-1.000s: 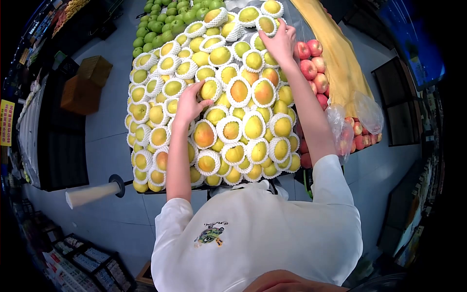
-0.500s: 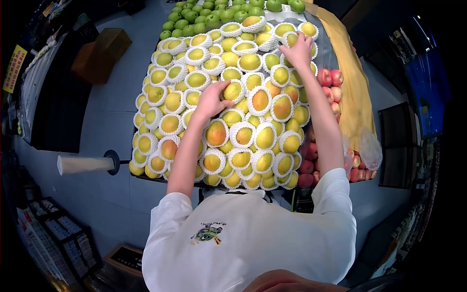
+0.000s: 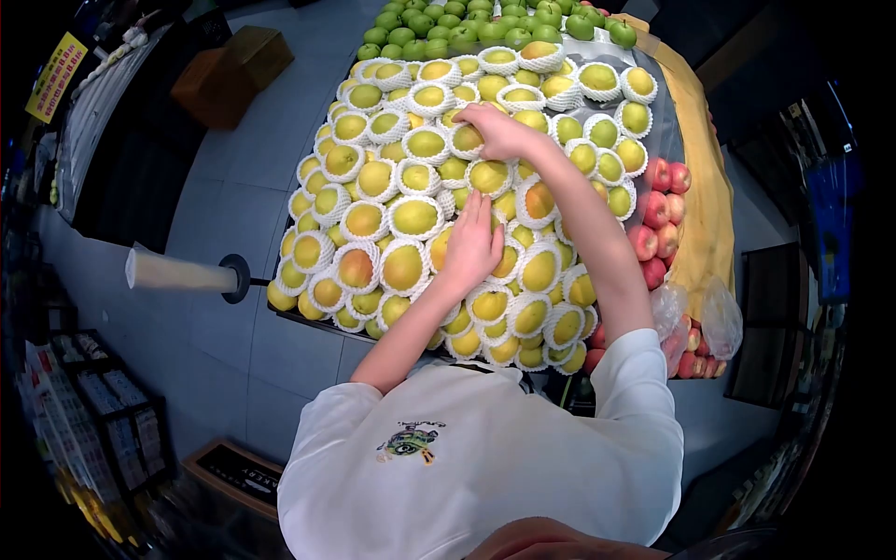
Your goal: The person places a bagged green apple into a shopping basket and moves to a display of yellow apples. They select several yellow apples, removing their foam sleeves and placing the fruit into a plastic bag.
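A wide heap of yellow-green pears (image 3: 415, 217) in white foam nets fills the display in front of me. My right hand (image 3: 499, 133) reaches across to the upper middle of the heap, its fingers and thumb curved around a netted pear (image 3: 466, 139). Just below it, my left hand (image 3: 474, 247) lies against the pears with fingers stretched out and pointing away from me. A netted pear (image 3: 489, 177) sits at the left fingertips. The fruit under the left palm is hidden.
Green apples (image 3: 439, 33) are piled behind the pears. Red apples (image 3: 658, 210) line the right side beside a yellow cloth (image 3: 695, 168) and a clear plastic bag (image 3: 721, 317). A roll of bags (image 3: 182, 273) sticks out at the left edge. Brown boxes (image 3: 229, 79) stand on the floor.
My right hand has moved left from the upper right pears to one in the upper middle. My left hand has let go of a pear, shifted right and straightened its fingers. The view has turned slightly.
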Demonstrator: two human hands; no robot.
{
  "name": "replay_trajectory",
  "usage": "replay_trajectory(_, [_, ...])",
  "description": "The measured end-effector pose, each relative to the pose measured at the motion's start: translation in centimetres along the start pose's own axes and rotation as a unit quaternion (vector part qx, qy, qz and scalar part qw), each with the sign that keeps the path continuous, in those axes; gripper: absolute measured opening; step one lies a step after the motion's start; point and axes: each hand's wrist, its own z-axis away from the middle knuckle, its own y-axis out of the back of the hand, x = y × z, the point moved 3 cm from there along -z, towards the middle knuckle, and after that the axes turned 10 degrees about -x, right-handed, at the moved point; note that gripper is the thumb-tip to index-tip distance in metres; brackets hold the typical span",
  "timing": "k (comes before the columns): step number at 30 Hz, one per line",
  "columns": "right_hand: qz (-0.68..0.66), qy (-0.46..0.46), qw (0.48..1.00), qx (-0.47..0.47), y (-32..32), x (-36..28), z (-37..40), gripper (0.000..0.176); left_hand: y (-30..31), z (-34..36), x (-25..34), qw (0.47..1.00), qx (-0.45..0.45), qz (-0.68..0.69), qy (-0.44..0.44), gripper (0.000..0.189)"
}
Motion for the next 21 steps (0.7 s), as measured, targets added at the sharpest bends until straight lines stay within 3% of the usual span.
replay_trajectory(6, [0.004,-0.055,0.994,-0.095,0.1,0.1,-2.2,0.084,0.2,0.7,0.4,0.998,0.029,0.041,-0.022,0.047])
replay_trajectory(8, [-0.024,-0.058,0.993,-0.099,-0.1,0.0,-1.8,0.082,0.5,0.7,0.5,0.994,0.078,0.058,-0.042,0.038])
replay_trajectory(10, [-0.057,-0.062,0.991,-0.103,-0.3,-0.3,-1.0,0.079,0.9,1.0,0.6,0.993,0.071,0.079,-0.047,0.032])
replay_trajectory(12, [-0.215,-0.03,0.975,-0.039,-0.1,0.0,0.0,0.073,1.2,1.5,1.2,0.989,0.091,0.079,-0.081,0.019])
replay_trajectory(13, [-0.221,-0.034,0.974,-0.038,-0.5,0.0,0.5,0.073,0.9,1.8,1.1,0.99,0.084,0.081,-0.08,0.019])
replay_trajectory(16, [-0.134,-0.049,0.982,0.125,-2.2,1.2,1.3,0.082,-0.2,2.7,1.3,0.992,0.033,0.039,-0.117,0.019])
replay_trajectory(19, [-0.149,-0.041,0.967,0.203,-4.5,1.4,2.0,0.081,-1.1,3.4,2.1,0.985,0.031,0.013,-0.167,0.019])
replay_trajectory(21, [-0.188,-0.057,0.962,0.188,-4.7,1.1,2.6,0.075,-1.3,3.6,2.7,0.984,0.05,-0.005,-0.172,0.019])
